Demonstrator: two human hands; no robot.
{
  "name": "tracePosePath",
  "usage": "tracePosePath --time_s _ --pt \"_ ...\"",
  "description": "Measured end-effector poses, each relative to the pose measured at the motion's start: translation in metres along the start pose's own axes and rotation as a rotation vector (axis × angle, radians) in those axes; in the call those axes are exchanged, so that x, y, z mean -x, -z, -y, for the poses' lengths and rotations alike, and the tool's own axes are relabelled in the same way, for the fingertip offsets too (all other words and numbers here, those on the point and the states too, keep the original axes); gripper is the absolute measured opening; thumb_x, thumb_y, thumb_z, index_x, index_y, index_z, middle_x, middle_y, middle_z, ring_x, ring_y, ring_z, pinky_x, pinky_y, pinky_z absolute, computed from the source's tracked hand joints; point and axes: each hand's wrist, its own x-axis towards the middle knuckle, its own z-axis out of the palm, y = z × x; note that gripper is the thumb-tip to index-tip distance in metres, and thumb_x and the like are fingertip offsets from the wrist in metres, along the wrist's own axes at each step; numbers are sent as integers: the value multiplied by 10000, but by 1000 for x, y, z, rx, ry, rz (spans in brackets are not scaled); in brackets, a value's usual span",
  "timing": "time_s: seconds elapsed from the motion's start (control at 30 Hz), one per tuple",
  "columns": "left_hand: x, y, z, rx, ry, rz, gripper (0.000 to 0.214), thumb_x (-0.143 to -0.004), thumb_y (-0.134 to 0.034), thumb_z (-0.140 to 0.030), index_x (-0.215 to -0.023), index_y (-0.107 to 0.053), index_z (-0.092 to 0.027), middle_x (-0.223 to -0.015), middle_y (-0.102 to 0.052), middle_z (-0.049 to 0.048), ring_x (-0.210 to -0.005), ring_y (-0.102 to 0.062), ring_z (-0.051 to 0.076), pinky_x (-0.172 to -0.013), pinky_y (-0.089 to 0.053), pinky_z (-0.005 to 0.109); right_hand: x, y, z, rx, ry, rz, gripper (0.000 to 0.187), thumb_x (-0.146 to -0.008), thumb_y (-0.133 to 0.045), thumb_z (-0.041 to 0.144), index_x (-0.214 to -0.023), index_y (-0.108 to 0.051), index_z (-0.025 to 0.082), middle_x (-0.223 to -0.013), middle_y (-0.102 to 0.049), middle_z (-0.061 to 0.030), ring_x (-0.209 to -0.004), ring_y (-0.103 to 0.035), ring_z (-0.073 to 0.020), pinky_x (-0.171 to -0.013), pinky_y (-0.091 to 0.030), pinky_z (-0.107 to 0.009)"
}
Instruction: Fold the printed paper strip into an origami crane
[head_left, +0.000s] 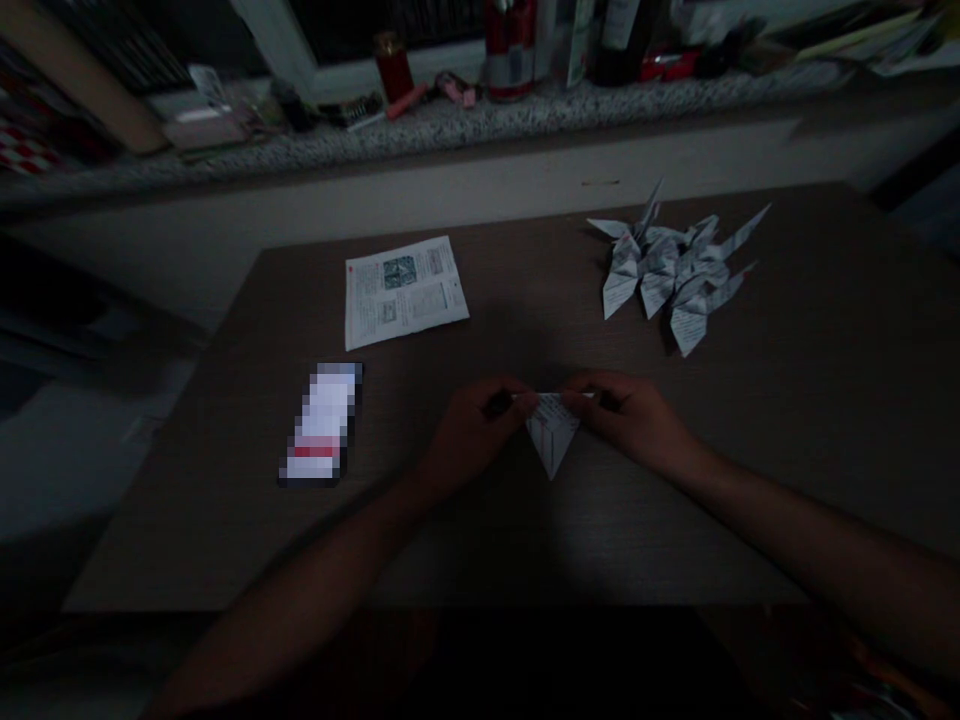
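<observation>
A small piece of printed paper point(553, 440), folded to a triangle with its point toward me, is between my hands at the middle of the table. My left hand point(480, 425) pinches its upper left corner between thumb and fingers. On the other side, my right hand point(626, 410) grips the upper right corner the same way. The thumbs lie on top of the paper; most fingertips are hidden behind or under it. Beyond my right hand stand several folded paper cranes point(660, 265), made of similar printed paper and bunched close together.
Printed sheets point(409, 295) lie flat at the back left of the brown table point(225, 400). A phone point(321, 425) with a lit, blurred screen rests left of my left hand. Behind the table, a granite sill point(450, 125) carries a red can point(510, 50), bottles and small clutter.
</observation>
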Motion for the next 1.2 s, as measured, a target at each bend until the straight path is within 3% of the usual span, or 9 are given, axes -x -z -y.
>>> tracePosePath --time_s 0.3,0.57,0.93,1.2 --pt "0 -5 2 -15 -43 20 198 -924 -670 -375 -904 -734 -189 -840 -727 6 -767 -660 154 -708 -501 251 1 -3 4 -58 7 20 182 -916 -690 375 -856 -753 215 -812 -767 -25 -745 -701 -187 -667 -519 -301" --pt "1 -1 -1 31 -19 21 276 -984 -617 -414 -866 -717 -186 -781 -718 0 -755 -677 151 -746 -517 263 -1 1 4 -30 28 -6 198 -933 -670 381 -849 -745 217 -792 -759 -25 -738 -700 -191 -669 -527 -310" --pt "-2 6 4 18 18 -116 252 -959 -641 -423 -916 -720 -188 -858 -746 21 -791 -704 175 -730 -548 278 -4 10 -5 -191 -186 -3 277 -874 -724 497 -883 -785 227 -800 -793 -41 -680 -738 -196 -623 -591 -313" --pt "-3 5 6 -7 25 -103 263 -956 -644 -434 -910 -732 -190 -855 -750 20 -798 -708 183 -754 -551 286 -5 12 -2 -136 -155 23 319 -911 -688 515 -817 -755 218 -717 -765 -33 -648 -731 -187 -626 -585 -302"
